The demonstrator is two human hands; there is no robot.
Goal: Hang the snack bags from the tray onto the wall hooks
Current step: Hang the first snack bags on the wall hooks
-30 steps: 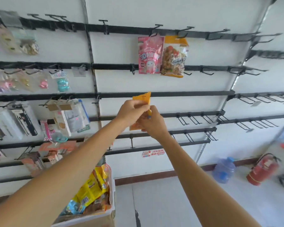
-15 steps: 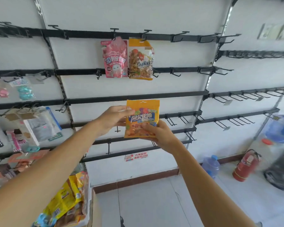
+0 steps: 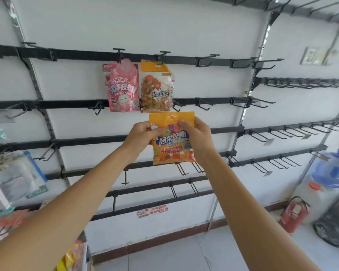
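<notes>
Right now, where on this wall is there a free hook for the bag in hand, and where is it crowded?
Free for the candy bag: the top-rail hooks right of the orange-topped bag, and the second-rail hooks below them. The pink bag and orange-topped bag fill two top hooks; hanging packs crowd the left edge.

held bag (image 3: 172, 138) below two hung bags (image 3: 139, 87), extinguisher (image 3: 294, 214) far right

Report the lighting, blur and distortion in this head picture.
Head view: even, soft light, no hard shadows or glare on the white wall; the held orange bag and the pink bag read sharp; the edges smear, blurring the fire extinguisher and far-left goods; wide-angle distortion bows the black rails and slants the uprights.
</notes>
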